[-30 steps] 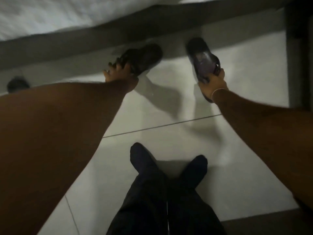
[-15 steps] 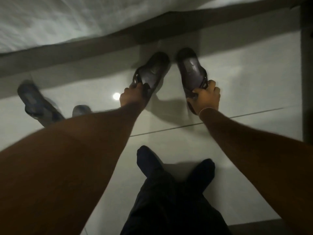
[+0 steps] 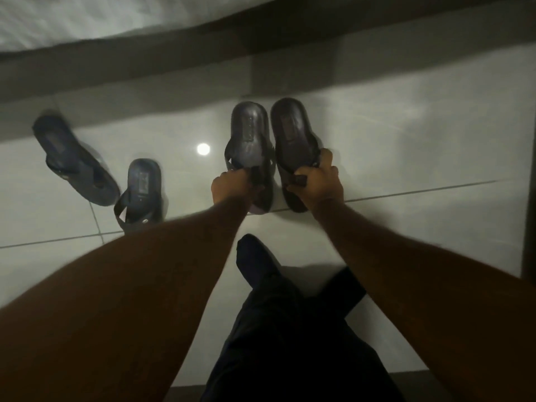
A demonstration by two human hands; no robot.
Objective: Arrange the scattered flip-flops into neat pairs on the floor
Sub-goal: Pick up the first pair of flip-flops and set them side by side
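Observation:
Two dark flip-flops lie side by side on the pale tiled floor, heels pointing away from me. My left hand [image 3: 230, 185] grips the strap of the left dark flip-flop [image 3: 249, 132]. My right hand [image 3: 317, 182] grips the strap of the right dark flip-flop [image 3: 293, 129]. The two almost touch along their inner edges. Further left lie two bluish flip-flops: one [image 3: 72, 161] slanted, the other [image 3: 142, 192] more upright, its lower end hidden by my left forearm.
My dark-trousered legs and socked feet [image 3: 255, 259] stand just below the pair. A bed edge with white cover [image 3: 87, 21] and its dark shadow run across the top. A dark vertical edge [image 3: 529, 169] borders the right. A light reflection [image 3: 203, 148] shines on the tiles.
Both hands have brought the two dark flip-flops together, from angled apart to parallel and nearly touching. The view has shifted, bringing the two bluish flip-flops fully into sight at left.

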